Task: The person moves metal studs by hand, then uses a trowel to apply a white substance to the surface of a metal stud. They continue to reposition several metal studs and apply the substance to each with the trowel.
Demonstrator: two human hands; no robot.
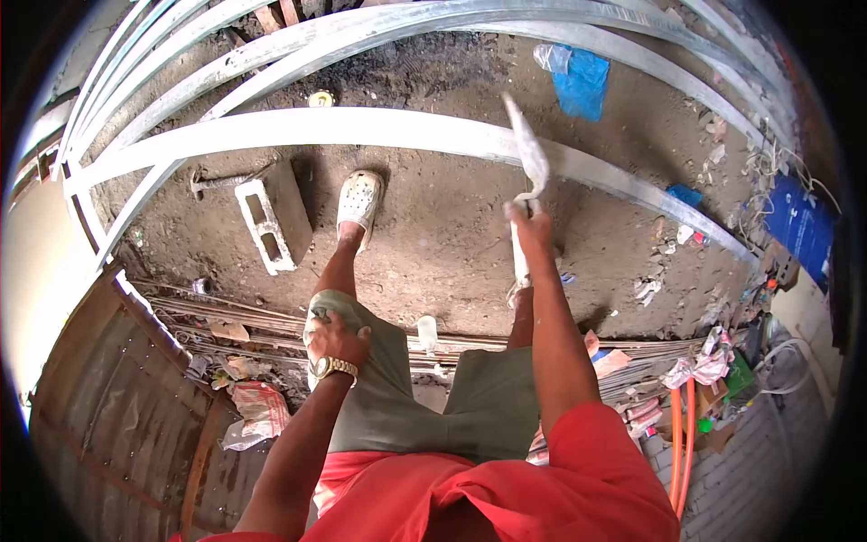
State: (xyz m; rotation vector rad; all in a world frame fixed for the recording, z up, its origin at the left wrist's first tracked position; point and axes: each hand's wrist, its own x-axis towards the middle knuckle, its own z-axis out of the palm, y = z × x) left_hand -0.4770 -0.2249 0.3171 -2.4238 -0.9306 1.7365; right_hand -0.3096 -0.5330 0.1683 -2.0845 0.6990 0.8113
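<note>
My right hand [528, 219] is stretched forward and gripped around the handle of a trowel [528, 155], whose grey blade points up toward a long flat metal strip [361, 129]. My left hand [336, 336] rests palm down on my left knee, over grey-green shorts; a gold watch sits on that wrist. I am in a red shirt, looking down at my legs. My left foot in a white perforated clog [359, 200] stands on the dirt beside a hollow concrete block [271, 217].
Several curved metal strips [298, 45] arch over the dirt floor. A hammer [217, 181] lies left of the block. Rebar rods [226, 316] run under my legs. Blue plastic [582, 81], orange hoses [682, 443], paper scraps and a corrugated sheet [117, 406] lie around.
</note>
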